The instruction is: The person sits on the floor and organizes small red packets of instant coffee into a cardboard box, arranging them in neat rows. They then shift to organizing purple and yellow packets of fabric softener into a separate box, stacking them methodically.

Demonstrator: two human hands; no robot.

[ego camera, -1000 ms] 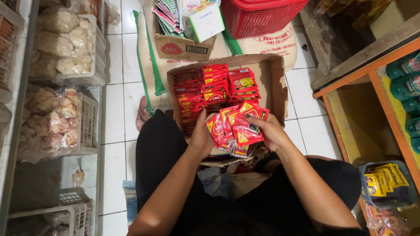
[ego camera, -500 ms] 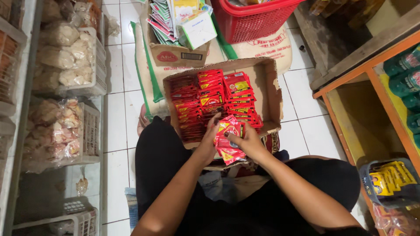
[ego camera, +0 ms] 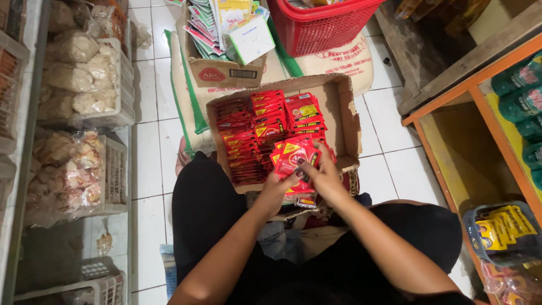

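Snack bags in white crates [ego camera: 107,85] are sitting far left of the cardboard box [ego camera: 344,113]. Left hand [ego camera: 276,183] and right hand [ego camera: 322,172] are both grasping a bundle of red sachets [ego camera: 293,153] over the box's near edge; orange shelf [ego camera: 468,141] is standing right of it.

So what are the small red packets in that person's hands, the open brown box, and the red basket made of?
The small red packets look like glossy plastic film: shiny and crinkled. The open brown box seems to be matte corrugated cardboard, with bent flaps and worn edges. The red basket looks like moulded hard plastic, its walls a fine grid.
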